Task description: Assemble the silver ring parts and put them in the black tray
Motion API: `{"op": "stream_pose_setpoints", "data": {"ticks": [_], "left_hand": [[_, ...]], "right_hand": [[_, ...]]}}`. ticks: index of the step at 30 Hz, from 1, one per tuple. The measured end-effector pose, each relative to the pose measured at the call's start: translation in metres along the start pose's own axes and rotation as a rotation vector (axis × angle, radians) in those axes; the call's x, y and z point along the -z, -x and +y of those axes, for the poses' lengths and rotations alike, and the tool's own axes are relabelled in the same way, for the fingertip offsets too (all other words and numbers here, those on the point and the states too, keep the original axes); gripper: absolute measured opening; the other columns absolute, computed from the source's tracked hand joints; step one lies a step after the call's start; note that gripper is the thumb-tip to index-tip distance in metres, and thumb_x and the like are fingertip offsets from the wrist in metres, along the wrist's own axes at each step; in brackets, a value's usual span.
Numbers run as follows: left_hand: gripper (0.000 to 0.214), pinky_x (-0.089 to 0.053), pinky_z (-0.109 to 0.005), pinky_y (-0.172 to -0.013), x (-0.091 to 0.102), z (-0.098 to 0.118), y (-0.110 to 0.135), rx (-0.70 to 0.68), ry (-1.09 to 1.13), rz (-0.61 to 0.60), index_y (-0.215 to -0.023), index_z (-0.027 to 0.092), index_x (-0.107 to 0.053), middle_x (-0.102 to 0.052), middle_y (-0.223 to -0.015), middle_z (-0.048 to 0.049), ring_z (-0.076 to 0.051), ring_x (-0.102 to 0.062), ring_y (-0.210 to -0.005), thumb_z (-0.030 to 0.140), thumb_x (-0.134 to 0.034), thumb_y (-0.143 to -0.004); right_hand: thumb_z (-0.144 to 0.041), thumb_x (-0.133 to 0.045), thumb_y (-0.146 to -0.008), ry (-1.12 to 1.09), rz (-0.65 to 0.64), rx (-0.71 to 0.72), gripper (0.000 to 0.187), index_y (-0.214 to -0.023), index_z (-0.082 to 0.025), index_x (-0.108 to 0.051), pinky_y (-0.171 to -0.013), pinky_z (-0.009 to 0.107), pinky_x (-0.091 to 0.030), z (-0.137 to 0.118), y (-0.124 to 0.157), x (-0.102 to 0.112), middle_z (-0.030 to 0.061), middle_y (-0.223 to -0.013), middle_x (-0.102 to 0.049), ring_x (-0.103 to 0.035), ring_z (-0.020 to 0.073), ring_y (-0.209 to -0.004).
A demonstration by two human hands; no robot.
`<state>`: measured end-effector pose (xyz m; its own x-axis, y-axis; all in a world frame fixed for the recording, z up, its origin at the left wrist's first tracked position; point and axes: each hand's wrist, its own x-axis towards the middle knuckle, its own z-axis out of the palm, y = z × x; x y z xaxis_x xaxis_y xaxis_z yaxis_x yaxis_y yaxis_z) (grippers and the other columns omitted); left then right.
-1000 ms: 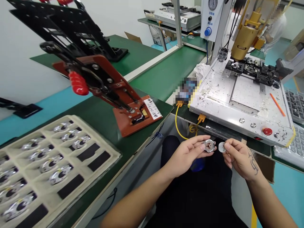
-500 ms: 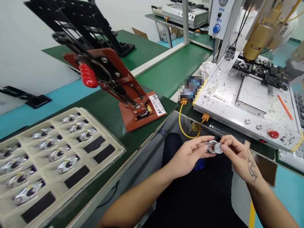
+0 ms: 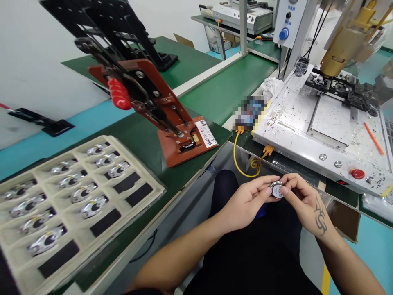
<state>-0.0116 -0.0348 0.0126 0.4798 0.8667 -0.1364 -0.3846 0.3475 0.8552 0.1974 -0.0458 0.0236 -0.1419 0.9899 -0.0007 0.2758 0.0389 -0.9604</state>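
Both forearms are bare, with no sleeves, gloves, watch or rings showing. The right hand [image 3: 307, 203] carries a dark, curling tribal-style tattoo on its back, just below the knuckles. The left hand [image 3: 245, 203] is unmarked. Below the forearms, the lap is clothed in black fabric.

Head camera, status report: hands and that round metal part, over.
Left hand and right hand both pinch round metal part over the lap. White disc seated on it. Nothing between the hands; machine base just beyond.
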Motion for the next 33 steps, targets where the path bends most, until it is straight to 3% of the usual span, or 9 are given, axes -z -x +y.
{"op": "stream_pose_setpoints", "data": {"ticks": [12,18,21,25,28,31,33], "left_hand": [[0.043,-0.061,-0.044,-0.115,-0.002,0.0,0.003,-0.039,-0.141,-0.004,-0.144,0.016,-0.068,-0.078,-0.137,-0.0142,-0.03,-0.076,-0.127,0.036,-0.068,-0.107],[0.037,-0.065,-0.04,-0.108,-0.005,-0.006,0.001,-0.12,-0.325,0.049,-0.14,0.015,-0.069,-0.082,-0.127,-0.0131,-0.028,-0.081,-0.118,0.025,-0.067,-0.104],[0.036,-0.066,-0.037,-0.104,-0.003,-0.008,0.0,-0.153,-0.391,0.057,-0.139,0.014,-0.068,-0.083,-0.126,-0.0133,-0.026,-0.081,-0.115,0.023,-0.063,-0.104],[0.043,-0.064,-0.037,-0.107,0.004,0.002,0.001,-0.165,-0.54,-0.016,-0.149,0.018,-0.058,-0.081,-0.132,-0.0126,-0.024,-0.08,-0.118,0.022,-0.058,-0.107],[0.049,-0.06,-0.039,-0.112,0.009,0.01,0.001,-0.195,-0.588,-0.042,-0.156,0.022,-0.049,-0.075,-0.143,-0.0143,-0.025,-0.075,-0.13,0.022,-0.057,-0.108],[0.055,-0.059,-0.038,-0.113,0.009,0.012,-0.002,-0.23,-0.442,0.037,-0.155,0.024,-0.049,-0.065,-0.156,-0.0158,-0.027,-0.068,-0.139,0.026,-0.069,-0.104],[0.056,-0.062,-0.036,-0.107,0.008,0.009,-0.005,-0.228,-0.37,0.106,-0.148,0.024,-0.057,-0.069,-0.148,-0.0142,-0.027,-0.071,-0.133,0.028,-0.079,-0.097]], "right_hand": [[-0.039,-0.069,-0.105,0.072,0.03,0.048,0.022,-0.09,-0.024,-0.065,-0.093,0.038,-0.052,0.0,0.001,-0.003,0.006,-0.113,-0.067,-0.065,0.0225,-0.103],[-0.031,-0.069,-0.104,0.246,0.134,0.213,0.022,-0.086,-0.024,-0.06,-0.087,0.037,-0.053,0.004,0.002,-0.011,0.0057,-0.108,-0.066,-0.066,0.0221,-0.099],[-0.033,-0.073,-0.102,0.318,0.191,0.23,0.021,-0.092,-0.025,-0.057,-0.081,0.036,-0.054,0.008,0.0,-0.011,0.004,-0.101,-0.063,-0.063,0.0215,-0.092],[-0.031,-0.069,-0.106,0.376,0.056,0.307,0.016,-0.121,-0.026,-0.069,-0.085,0.037,-0.056,0.01,-0.005,-0.006,0.0059,-0.107,-0.065,-0.065,0.0224,-0.095],[-0.028,-0.067,-0.106,0.343,0.02,0.385,0.013,-0.116,-0.027,-0.075,-0.09,0.038,-0.056,0.006,-0.01,-0.004,0.0068,-0.109,-0.07,-0.068,0.0229,-0.099],[-0.036,-0.072,-0.104,0.136,0.09,0.217,0.012,-0.101,-0.025,-0.075,-0.073,0.032,-0.053,0.004,-0.016,-0.009,0.0032,-0.091,-0.072,-0.065,0.0185,-0.079],[-0.045,-0.077,-0.1,-0.057,0.133,0.065,0.022,-0.096,-0.023,-0.074,-0.063,0.029,-0.049,0.005,-0.02,-0.015,0.0007,-0.08,-0.069,-0.059,0.0153,-0.068]]}}
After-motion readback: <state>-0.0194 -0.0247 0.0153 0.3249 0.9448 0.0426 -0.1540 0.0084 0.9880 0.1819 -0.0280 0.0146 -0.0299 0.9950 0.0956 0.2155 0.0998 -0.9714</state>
